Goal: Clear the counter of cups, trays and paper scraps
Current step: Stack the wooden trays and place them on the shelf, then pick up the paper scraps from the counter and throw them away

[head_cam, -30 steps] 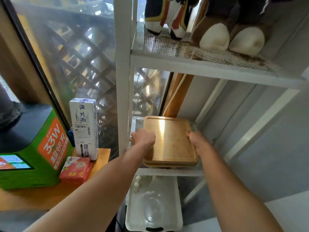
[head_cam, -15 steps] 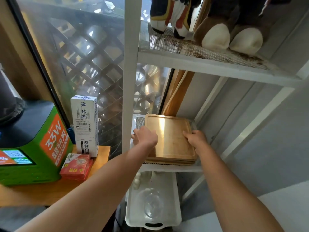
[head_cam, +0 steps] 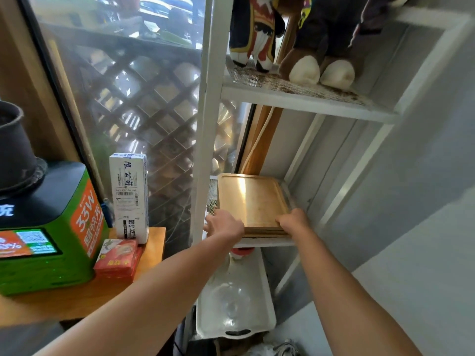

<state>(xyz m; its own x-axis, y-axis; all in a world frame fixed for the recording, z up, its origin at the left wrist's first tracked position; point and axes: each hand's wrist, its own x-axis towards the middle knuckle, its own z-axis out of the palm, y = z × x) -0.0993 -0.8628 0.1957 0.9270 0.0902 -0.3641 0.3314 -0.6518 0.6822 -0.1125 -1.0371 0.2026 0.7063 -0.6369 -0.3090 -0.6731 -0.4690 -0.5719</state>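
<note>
A stack of wooden trays [head_cam: 253, 201] lies flat on the middle mesh shelf [head_cam: 264, 242] of a white metal rack. My left hand [head_cam: 225, 224] grips the stack's near left corner, fingers curled at its edge. At the near right corner, my right hand [head_cam: 293, 222] holds the stack the same way. Both arms reach forward from the bottom of the view. The fingertips under the stack are hidden.
Below the shelf sits a white plastic tray [head_cam: 264, 304] holding a clear glass [head_cam: 231, 301]. Left is a wooden counter [head_cam: 77, 301] with a green kiosk [head_cam: 51, 240], a white box [head_cam: 131, 196] and a red packet [head_cam: 118, 258]. Plush toys [head_cam: 308, 47] fill the top shelf.
The tray stack has slid further back onto the shelf. Both hands have shifted from its sides to its near corners.
</note>
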